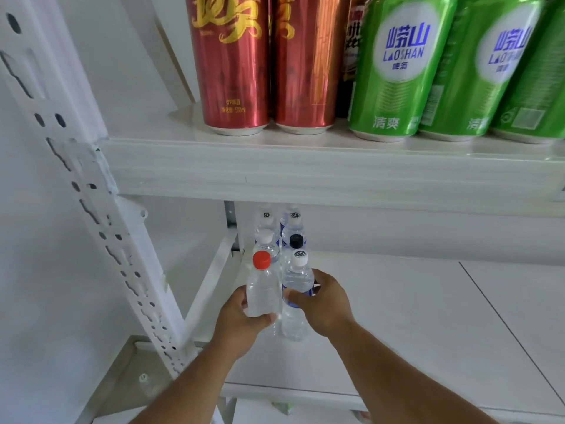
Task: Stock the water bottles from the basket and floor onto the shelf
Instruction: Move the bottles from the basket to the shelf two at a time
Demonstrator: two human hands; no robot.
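**Inspector:** Visibility was limited at the back-left corner of the lower shelf (412, 316). The rear bottles (292, 223) stood under the front lip of the upper shelf (305, 169), which cut off part of them; their count could not be fixed.

**Clerk:** And the two in front?

**Inspector:** The red-capped bottle (262, 289) stood upright, long axis vertical, cap toward the camera, near the shelf's left edge. The left hand (241, 322) grasped it, thumb across its lower front, fingers curled round the left side. Its base was hidden behind the thumb, so contact with the shelf could not be confirmed.

**Clerk:** The other one?

**Inspector:** The white-capped bottle (297, 289) stood upright just beside it on the right, its base on the shelf. The right hand (322, 301) gripped it about the blue label, fingers wrapped behind and mostly hidden.

**Clerk:** Anything behind?

**Inspector:** A black-capped bottle (296, 241) stood directly behind the white-capped one, its body largely hidden.

**Clerk:** The upper shelf?

**Inspector:** Red cans (235, 62) and green cans (400, 68) stood along its front edge, tops cut off by the frame. A perforated white upright (101, 240) ran along the left side.
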